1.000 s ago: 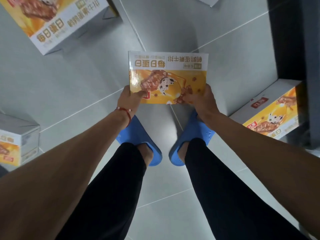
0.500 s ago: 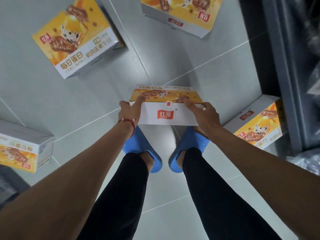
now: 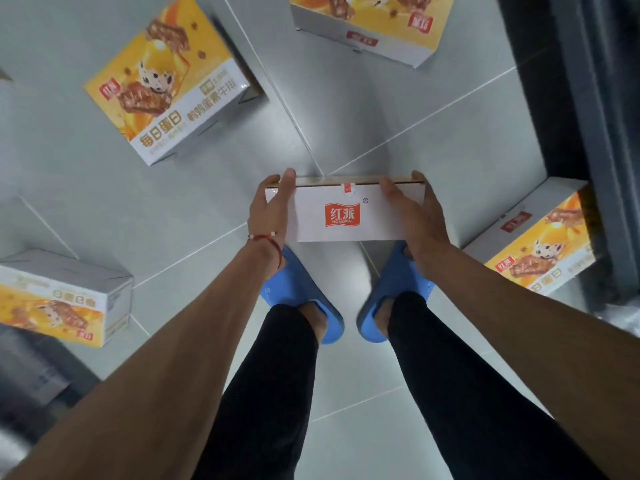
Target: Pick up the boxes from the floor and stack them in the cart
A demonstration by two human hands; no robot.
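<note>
I hold a white and yellow snack box (image 3: 343,216) in front of my feet, its white side with a red logo turned up toward me. My left hand (image 3: 272,206) grips its left end and my right hand (image 3: 412,213) grips its right end, fingers over the far top edge. The box's yellow printed face is tipped away and almost hidden. Several more boxes of the same kind lie on the grey tiled floor: one at upper left (image 3: 162,81), one at the top (image 3: 370,26), one at the right (image 3: 533,244), one at the left (image 3: 62,296).
A dark metal frame (image 3: 588,98) runs down the right edge, next to the right-hand box. A dark blurred object (image 3: 31,379) sits at lower left. My legs and blue slippers (image 3: 301,299) stand just behind the held box.
The box has tipped from lying flat with its yellow face up to standing on edge with its white logo side toward me. The view has swung so more floor boxes show.
</note>
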